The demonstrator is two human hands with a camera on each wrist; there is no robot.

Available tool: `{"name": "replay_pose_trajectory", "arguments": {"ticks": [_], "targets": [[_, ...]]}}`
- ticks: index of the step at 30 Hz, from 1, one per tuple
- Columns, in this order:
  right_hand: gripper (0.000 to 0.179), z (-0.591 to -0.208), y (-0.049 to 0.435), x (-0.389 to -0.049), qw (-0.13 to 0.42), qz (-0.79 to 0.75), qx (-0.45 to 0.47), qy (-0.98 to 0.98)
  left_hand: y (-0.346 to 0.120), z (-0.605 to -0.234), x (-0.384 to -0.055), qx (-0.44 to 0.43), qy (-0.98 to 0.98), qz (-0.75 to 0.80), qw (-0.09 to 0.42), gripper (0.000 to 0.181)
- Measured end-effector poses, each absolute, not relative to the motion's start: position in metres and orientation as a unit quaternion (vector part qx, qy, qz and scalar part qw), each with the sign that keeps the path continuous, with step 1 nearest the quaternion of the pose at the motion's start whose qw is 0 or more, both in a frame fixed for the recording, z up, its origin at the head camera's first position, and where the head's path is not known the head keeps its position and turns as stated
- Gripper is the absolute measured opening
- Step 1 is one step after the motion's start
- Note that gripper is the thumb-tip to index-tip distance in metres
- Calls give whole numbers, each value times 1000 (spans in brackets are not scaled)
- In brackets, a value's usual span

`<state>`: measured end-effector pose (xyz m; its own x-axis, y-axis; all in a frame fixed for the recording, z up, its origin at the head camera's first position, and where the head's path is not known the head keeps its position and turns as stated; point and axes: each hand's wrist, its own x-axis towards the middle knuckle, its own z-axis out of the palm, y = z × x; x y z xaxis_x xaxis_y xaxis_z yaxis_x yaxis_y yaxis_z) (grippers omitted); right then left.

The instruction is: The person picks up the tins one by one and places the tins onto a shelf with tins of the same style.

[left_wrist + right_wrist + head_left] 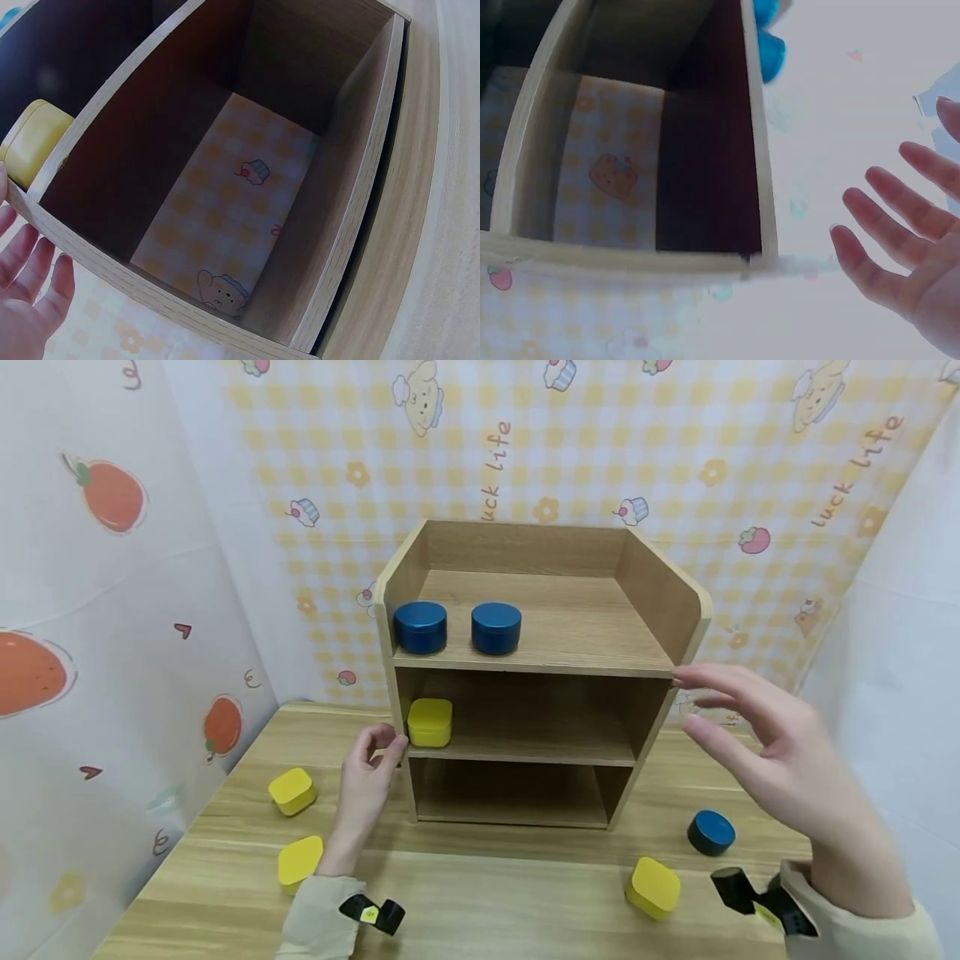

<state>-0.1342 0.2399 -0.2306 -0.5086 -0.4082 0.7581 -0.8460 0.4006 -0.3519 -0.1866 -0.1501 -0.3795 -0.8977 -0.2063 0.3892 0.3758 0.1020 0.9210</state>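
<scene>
A three-level wooden shelf [525,752] stands before me. My left hand [372,768] is at its left side panel, thumb tip right at the front edge, beside a yellow rounded-square box [430,723] on the middle shelf. In the left wrist view the fingers [46,289] lie loosely bent along the panel's outer side, next to the yellow box [39,139]. My right hand [780,760] hovers at the shelf's right side with thumb and fingers spread and nothing between them. Two blue round tins, one left [421,627] and one right [496,628], sit on the top shelf.
On the table [465,893], one yellow box [292,791] lies left of the shelf and another yellow box [300,862] partly behind my left forearm. At the right are a yellow box [653,888] and a blue tin [711,832]. Patterned cloth [585,460] hangs behind.
</scene>
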Motion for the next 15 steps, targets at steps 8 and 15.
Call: {"name": "replay_pose_trajectory", "arguments": {"ticks": [8,15], "targets": [[44,-279,280,-130,272,411,267,-828,-151,-382,-190,-54,-714,-666,208,21],[43,-323,310,-148,240,413,159,-864,-157,-403,-203,-57,-706,-671,217,21]]}}
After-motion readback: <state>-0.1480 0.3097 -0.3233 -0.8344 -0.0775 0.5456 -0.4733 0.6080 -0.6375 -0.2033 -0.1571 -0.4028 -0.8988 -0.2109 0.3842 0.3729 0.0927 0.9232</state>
